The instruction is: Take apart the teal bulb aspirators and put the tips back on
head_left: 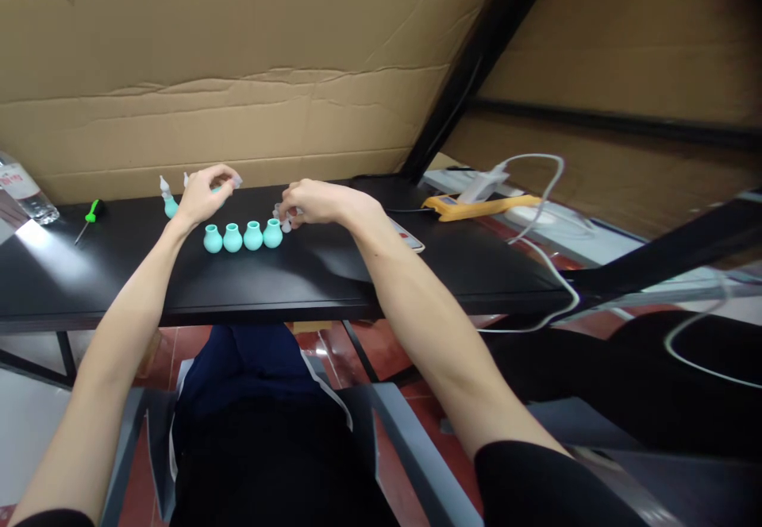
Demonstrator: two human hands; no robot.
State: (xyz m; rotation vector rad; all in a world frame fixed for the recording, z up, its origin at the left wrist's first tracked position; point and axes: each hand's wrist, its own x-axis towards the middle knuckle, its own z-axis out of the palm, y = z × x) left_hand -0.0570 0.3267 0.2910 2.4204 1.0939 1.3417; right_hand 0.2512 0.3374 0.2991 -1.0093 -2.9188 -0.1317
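Several teal rubber bulbs [253, 236] stand upright in a row on the black table, their open necks facing up. My left hand [204, 194] is behind the row, closed in a pinch on a small translucent nozzle [236, 181]. Beyond that wrist is a teal bulb [171, 207] topped by a pointed translucent nozzle [164, 186]; another tip shows beside it, partly hidden by the hand. At the row's right end, my right hand [310, 201] has its fingers curled down onto small translucent nozzles [286, 225]. One appears pinched there, though the fingers cover part of it.
A green-handled screwdriver [90, 213] and a clear bottle [27, 190] lie to the left. Under my right forearm a phone-like device [408, 235] is partly hidden. Further right are a yellow-orange tool [476, 208] and a white cable [563, 170]. Cardboard [238, 59] walls the table's back.
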